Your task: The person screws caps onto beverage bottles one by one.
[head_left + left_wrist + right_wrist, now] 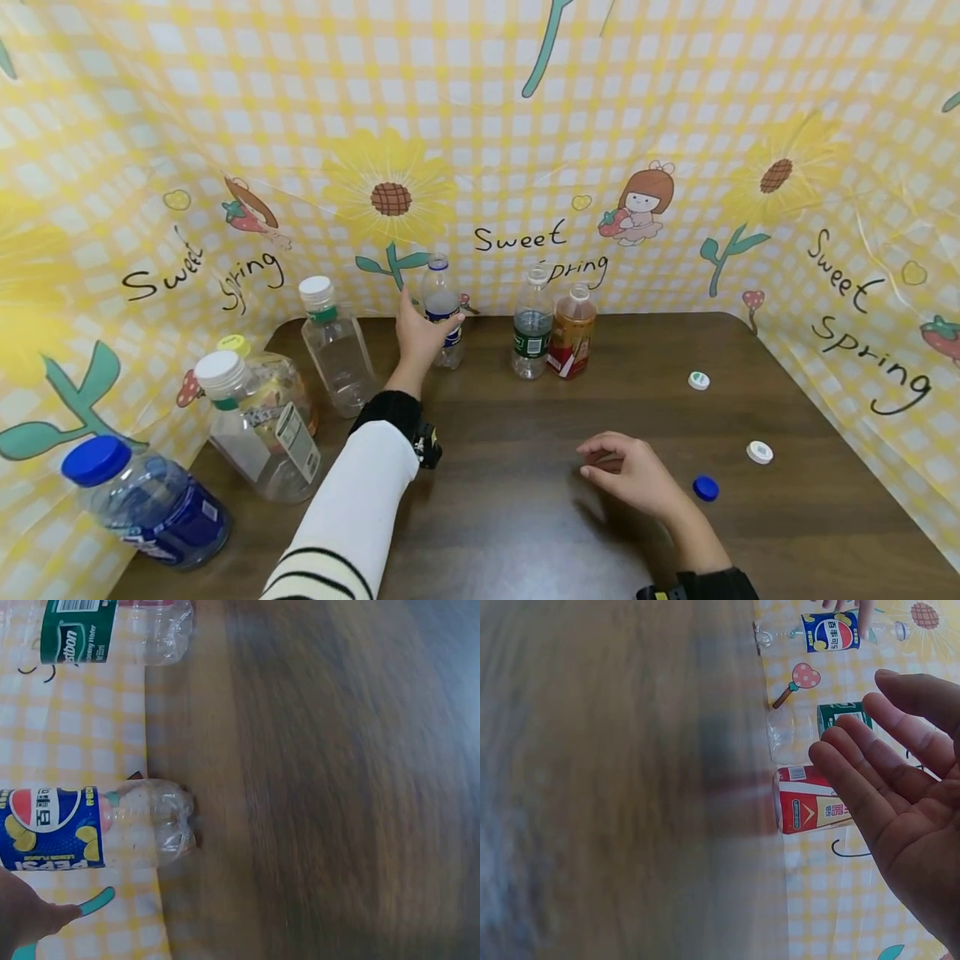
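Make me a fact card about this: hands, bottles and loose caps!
Left hand: at the Pepsi bottle
Right hand: holding nothing
Bottles without caps: Pepsi bottle, green-label bottle, red-label bottle
Bottles with caps: blue-capped bottle, white-capped bottle, another white-capped bottle, yellow-capped bottle
Loose caps: white cap, another white cap, blue cap

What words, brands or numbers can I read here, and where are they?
"Sweet Spring": repeated on the checked cloth.
"PEPSI", "百事可乐": blue-labelled small bottle.
"stbon", "Water": green-labelled bottle; finer print blurred.
Too small or blurred: red-labelled bottle, big blue-capped bottle, white-capped bottle with a side label, and both loose white caps. No number reads clearly.
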### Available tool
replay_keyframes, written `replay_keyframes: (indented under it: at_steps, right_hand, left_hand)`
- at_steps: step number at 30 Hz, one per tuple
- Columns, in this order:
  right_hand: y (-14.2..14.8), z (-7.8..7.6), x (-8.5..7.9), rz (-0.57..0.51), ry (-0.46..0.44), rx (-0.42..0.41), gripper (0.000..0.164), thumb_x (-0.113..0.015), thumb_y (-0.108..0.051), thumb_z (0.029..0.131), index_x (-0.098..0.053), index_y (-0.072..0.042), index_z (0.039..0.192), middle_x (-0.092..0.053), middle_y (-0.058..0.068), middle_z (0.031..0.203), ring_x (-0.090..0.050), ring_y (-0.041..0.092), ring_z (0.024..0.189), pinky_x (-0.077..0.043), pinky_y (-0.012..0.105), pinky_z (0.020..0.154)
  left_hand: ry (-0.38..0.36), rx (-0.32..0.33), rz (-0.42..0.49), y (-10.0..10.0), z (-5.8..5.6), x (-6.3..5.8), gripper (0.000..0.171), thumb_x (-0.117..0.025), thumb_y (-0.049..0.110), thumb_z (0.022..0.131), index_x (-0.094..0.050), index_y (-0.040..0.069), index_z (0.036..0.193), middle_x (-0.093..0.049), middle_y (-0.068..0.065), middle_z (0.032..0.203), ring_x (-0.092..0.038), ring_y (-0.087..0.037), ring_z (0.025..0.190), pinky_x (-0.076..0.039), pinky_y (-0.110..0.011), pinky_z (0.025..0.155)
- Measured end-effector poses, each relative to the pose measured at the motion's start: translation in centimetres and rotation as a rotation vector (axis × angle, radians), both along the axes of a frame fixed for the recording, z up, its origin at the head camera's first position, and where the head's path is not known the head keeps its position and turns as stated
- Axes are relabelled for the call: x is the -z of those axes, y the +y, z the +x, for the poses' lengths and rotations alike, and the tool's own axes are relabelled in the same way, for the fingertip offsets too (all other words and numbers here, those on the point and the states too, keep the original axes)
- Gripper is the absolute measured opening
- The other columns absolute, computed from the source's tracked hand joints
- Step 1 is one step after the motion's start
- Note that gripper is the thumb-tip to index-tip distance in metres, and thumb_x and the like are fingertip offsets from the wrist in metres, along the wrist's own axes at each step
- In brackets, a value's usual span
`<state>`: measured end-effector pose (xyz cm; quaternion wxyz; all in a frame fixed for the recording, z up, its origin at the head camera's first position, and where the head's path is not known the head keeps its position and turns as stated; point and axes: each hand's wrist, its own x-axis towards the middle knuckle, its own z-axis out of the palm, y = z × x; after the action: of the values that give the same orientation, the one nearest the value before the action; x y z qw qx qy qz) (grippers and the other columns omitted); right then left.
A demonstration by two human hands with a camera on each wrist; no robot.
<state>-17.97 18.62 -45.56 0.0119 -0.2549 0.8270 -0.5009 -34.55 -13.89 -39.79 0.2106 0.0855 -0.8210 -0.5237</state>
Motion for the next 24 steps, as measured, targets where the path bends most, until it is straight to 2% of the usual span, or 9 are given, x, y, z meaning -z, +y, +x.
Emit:
replay_keyframes:
  at_steps: [4,7,10,16,24]
  right_hand:
    - [-0.3,-0.1,0.1,-0.012,-0.007,-0.01,0.02,-0.072,-0.001,0.086,-0.067,0.008,0.103,-0.065,0.023,0.103,-0.066,0.037,0.091,-0.057,0.036,0.078]
    - [-0.3,-0.1,0.1,-0.008,-0.01,-0.006,0.021,-0.072,-0.001,0.086,-0.067,0.007,0.104,-0.065,0.022,0.103,-0.066,0.037,0.091,-0.057,0.035,0.078]
    - [-0.2,-0.1,0.0,-0.007,-0.002,-0.003,0.021,-0.072,-0.001,0.086,-0.067,0.007,0.104,-0.065,0.021,0.104,-0.066,0.036,0.091,-0.057,0.034,0.078]
    - [-0.4,-0.1,-0.1,-0.017,-0.008,-0.013,0.022,-0.071,-0.001,0.086,-0.067,0.008,0.105,-0.064,0.023,0.105,-0.066,0.035,0.091,-0.057,0.032,0.078]
    - [-0.3,-0.1,-0.1,-0.024,-0.017,-0.012,0.022,-0.071,-0.002,0.087,-0.066,0.008,0.106,-0.064,0.024,0.105,-0.066,0.038,0.093,-0.056,0.031,0.079]
  left_hand:
    - [0.039,0.001,0.03,0.2,-0.8,0.4,0.11,-0.087,0.029,0.074,-0.015,0.007,0.155,-0.03,-0.019,0.153,-0.03,-0.034,0.14,-0.029,-0.046,0.112]
    - [0.07,0.008,0.028,0.4,-1.1,0.4,0.111,-0.088,0.026,0.072,-0.016,0.006,0.155,-0.031,-0.018,0.153,-0.031,-0.033,0.14,-0.029,-0.045,0.112]
    - [0.061,0.012,0.029,0.5,-1.3,0.3,0.11,-0.087,0.024,0.073,-0.015,0.008,0.155,-0.03,-0.019,0.154,-0.031,-0.034,0.139,-0.03,-0.045,0.111]
    - [0.062,-0.004,0.032,0.5,-1.6,0.1,0.099,-0.086,0.017,0.074,-0.025,0.007,0.152,-0.046,-0.023,0.139,-0.043,-0.035,0.129,-0.035,-0.045,0.107]
    - [0.039,0.012,0.017,0.7,-1.5,-0.1,0.086,-0.085,0.017,0.076,-0.036,0.006,0.146,-0.05,-0.021,0.136,-0.045,-0.035,0.127,-0.038,-0.047,0.105]
